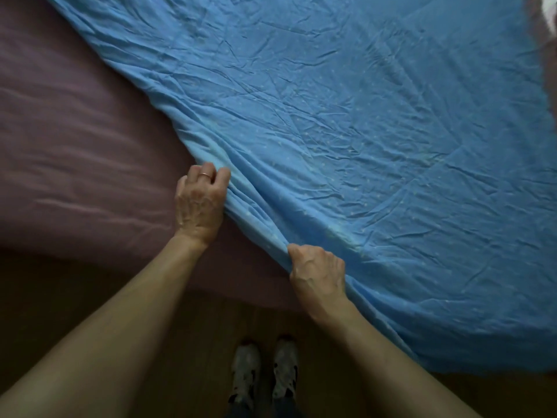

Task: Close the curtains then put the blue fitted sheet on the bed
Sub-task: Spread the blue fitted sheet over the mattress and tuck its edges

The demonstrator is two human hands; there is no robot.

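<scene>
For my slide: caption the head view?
Left hand and right hand grip the blue fitted sheet on the mauve bed.

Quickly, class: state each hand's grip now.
Left hand: closed on the edge of the wrinkled blue fabric fitted sheet.
Right hand: closed on the same edge.

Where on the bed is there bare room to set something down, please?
The purple mattress is bare left of the blue sheet, out past the left hand. The sheet's edge is crowded: it and the right hand grip bunched cloth.
</scene>
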